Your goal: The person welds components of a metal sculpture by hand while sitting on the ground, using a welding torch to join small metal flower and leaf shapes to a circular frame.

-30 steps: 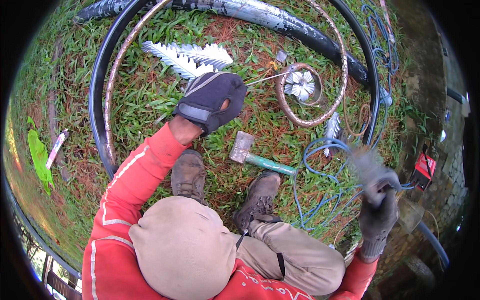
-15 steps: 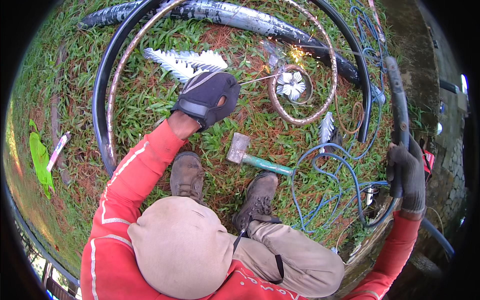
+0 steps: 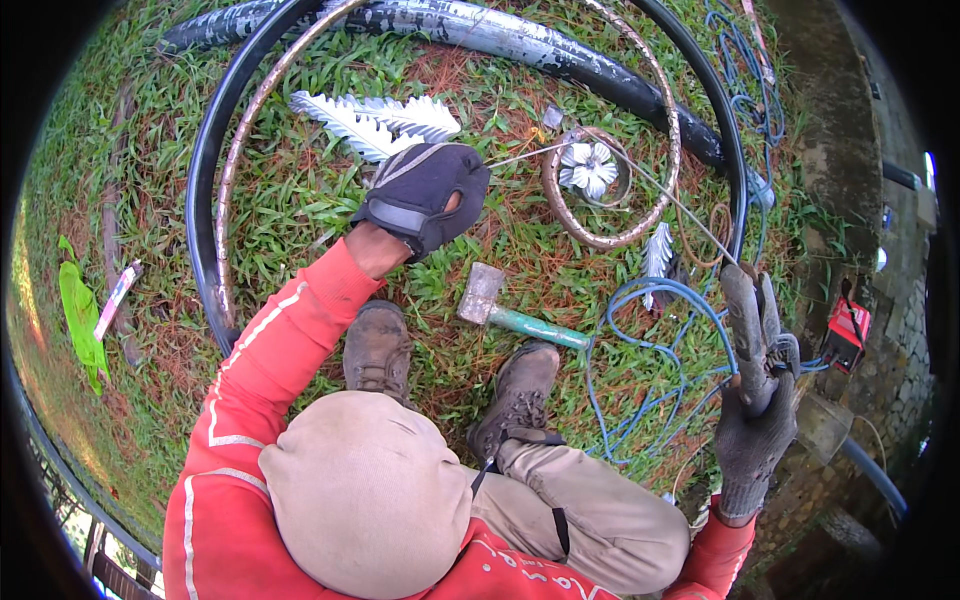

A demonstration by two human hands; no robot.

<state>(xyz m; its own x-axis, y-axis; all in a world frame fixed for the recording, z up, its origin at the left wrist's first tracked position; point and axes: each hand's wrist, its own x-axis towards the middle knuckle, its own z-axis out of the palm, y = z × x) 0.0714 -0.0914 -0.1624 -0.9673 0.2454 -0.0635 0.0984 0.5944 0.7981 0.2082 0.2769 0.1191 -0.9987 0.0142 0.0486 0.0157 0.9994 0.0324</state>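
Note:
My left hand (image 3: 428, 198), in a black glove, is closed around a thin metal rod (image 3: 525, 155) whose far end meets the small spiral of a bronze-coloured metal scroll (image 3: 556, 195). Inside that spiral sits a silver metal flower (image 3: 588, 170). In a grey glove, my right hand (image 3: 757, 430) grips a welding electrode holder (image 3: 745, 325) with a blue cable. A long thin electrode (image 3: 690, 212) runs from its jaws up-left to the scroll beside the flower; whether its tip touches, I cannot tell. A black curved tube (image 3: 203, 220) arches outside the scroll.
Silver metal leaves (image 3: 375, 122) lie on the grass beyond my left hand; another leaf (image 3: 658, 258) is at the right. A hammer with a green handle (image 3: 540, 328) rests near my boots. Blue cable (image 3: 625, 375) loops nearby. A thick black pipe (image 3: 480, 32) crosses behind. A red box (image 3: 848, 330) stands right.
The bright sparks beside the flower are gone. My right hand has come inward to the left with the electrode holder, uncovering the red box. My left hand has barely shifted right.

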